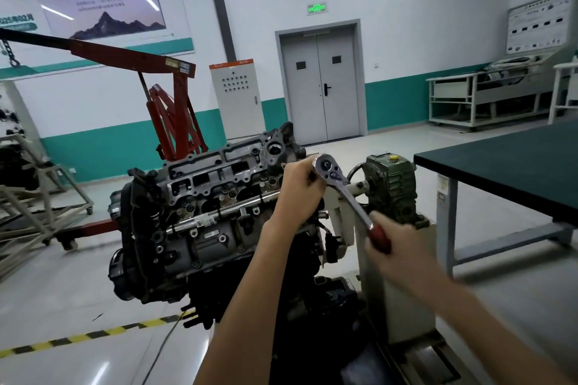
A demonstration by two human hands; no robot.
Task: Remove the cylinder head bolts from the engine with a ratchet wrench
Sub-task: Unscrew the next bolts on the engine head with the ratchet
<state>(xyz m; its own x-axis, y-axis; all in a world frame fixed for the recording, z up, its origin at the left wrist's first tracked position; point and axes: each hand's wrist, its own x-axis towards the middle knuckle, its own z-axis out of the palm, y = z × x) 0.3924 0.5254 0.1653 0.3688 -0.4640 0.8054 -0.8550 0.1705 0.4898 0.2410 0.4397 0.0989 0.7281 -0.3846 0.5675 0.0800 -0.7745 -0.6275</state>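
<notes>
— Ratchet wrench (352, 201), whereabouts?
— At the right end of the engine (200, 206), up beside the cylinder head (219, 170). Chrome head (327, 166) uppermost, about level with the top face of the casting; shaft slanting down and to the right; red handle (380, 236) lowest.
— Left grip (298, 189)?
— Closed round the wrench just beneath the chrome head, thumb up against its side. Gripping the tool there. Socket end out of sight behind it.
— And the right grip (398, 248)?
— Blurred, yet plainly wrapped round the red handle, gripping the wrench at its lower end, out to the right of the engine. Both forearms bare, reaching in from the bottom edge.
— Cylinder head bolts?
— Cannot tell them from the other fasteners on the top face; anything under the wrench hidden by the left grip.
— Engine itself?
— Tilted, open top face turned toward the camera, a silver rail (219, 212) running along its near side. Carried at the right end by a white stand (403, 291), with a green gearbox (392, 187) just behind the wrench shaft.
— Round about?
— Red engine crane (175, 109) behind the engine, to the left. Grey cabinet (237, 100) and grey double door (322, 84) at the back wall. Dark green counter (516, 172) well apart on the right. Yellow-and-black stripe (78, 337) across the floor at lower left.
</notes>
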